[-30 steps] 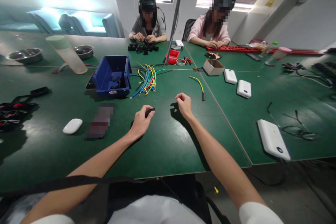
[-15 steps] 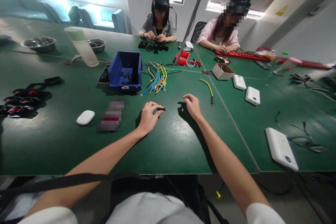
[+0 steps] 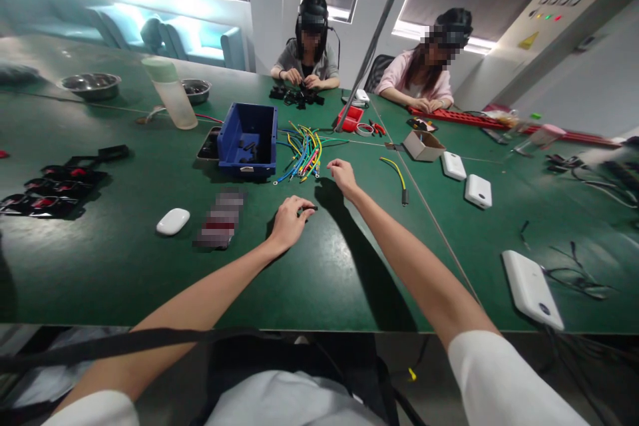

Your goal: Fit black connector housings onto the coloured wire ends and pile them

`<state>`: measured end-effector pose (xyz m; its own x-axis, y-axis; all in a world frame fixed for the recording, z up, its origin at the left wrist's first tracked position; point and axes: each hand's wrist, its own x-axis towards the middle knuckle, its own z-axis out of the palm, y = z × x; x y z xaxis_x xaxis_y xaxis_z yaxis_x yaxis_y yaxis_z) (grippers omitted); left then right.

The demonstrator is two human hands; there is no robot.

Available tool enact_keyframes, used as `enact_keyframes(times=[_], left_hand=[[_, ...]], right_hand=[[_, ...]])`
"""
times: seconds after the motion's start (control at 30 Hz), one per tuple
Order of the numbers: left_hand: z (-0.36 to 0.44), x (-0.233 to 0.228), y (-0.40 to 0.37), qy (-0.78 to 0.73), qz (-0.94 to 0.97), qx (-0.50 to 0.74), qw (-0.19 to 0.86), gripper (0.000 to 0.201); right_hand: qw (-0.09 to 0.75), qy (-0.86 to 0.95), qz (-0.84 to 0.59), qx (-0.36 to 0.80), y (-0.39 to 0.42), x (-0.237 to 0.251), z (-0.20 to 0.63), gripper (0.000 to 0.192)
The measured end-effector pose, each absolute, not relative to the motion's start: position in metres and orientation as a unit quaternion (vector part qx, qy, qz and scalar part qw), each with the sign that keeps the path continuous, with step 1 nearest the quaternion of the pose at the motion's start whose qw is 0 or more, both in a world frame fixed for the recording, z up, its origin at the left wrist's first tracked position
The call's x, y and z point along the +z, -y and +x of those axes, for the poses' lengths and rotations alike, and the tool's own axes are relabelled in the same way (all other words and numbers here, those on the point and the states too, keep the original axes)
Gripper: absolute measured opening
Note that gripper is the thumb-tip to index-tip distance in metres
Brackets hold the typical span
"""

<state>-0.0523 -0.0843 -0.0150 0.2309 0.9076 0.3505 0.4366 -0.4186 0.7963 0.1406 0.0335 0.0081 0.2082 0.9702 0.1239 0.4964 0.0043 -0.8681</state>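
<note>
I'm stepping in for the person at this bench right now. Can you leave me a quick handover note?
Left hand: pinches a small black part just above the table.
Right hand: empty, fingers loosely curled, beside the coloured wires.
Blue bin with more black parts sits left of the wires.
Done: one part picked up.
Left: no wire in hand yet; part and wire not joined.

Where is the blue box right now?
In the head view, the blue box sits on the green table, left of the colourful wire bundle and ahead of the left hand, toward the middle of the table.
</note>
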Motion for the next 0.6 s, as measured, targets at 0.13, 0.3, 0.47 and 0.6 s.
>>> enact_keyframes(times=[0.13,0.3,0.47,0.6], left_hand=[[-0.052,-0.014,0.086,-0.447,0.749,0.396,0.287,0.011],[-0.053,-0.013,0.087,-0.441,0.748,0.403,0.288,0.01],[-0.052,-0.013,0.086,-0.442,0.764,0.379,0.279,0.009],[-0.052,-0.012,0.087,-0.442,0.767,0.366,0.285,0.009]], right_hand=[[0.411,0.55,-0.669,0.284,-0.057,0.014,0.131,0.016],[0.376,0.531,-0.694,0.308,-0.071,0.009,0.124,0.013],[0.351,0.528,-0.7,0.328,-0.081,0.0,0.119,0.027],[0.345,0.528,-0.704,0.325,-0.085,-0.005,0.117,0.031]])
